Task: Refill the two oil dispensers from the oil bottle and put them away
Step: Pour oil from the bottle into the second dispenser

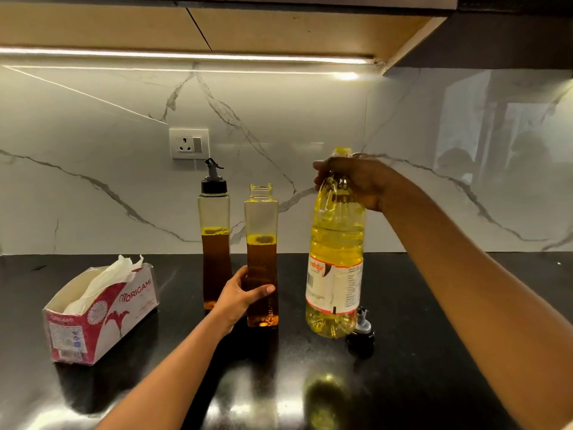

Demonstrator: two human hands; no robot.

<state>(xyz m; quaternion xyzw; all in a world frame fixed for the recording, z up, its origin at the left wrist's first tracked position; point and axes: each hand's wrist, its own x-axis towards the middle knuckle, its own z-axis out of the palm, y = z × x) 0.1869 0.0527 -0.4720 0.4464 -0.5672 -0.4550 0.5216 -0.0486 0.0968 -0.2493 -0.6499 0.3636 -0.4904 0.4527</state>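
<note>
On glossy black countertop (434, 352), centre frame: left hand (245, 294) grips lower part of uncapped square clear-plastic dispenser (262, 252), about half full of amber oil. Right hand (356, 181) wraps neck of tall clear-plastic bottle of yellow oil (336, 259), upright, centre right. Second square dispenser with black spout cap (214, 243) stands just left, behind first. Loose black spout cap (361, 332) lies beside bottle base. Red-and-white cardboard tissue box (102, 311), lower left.
</note>
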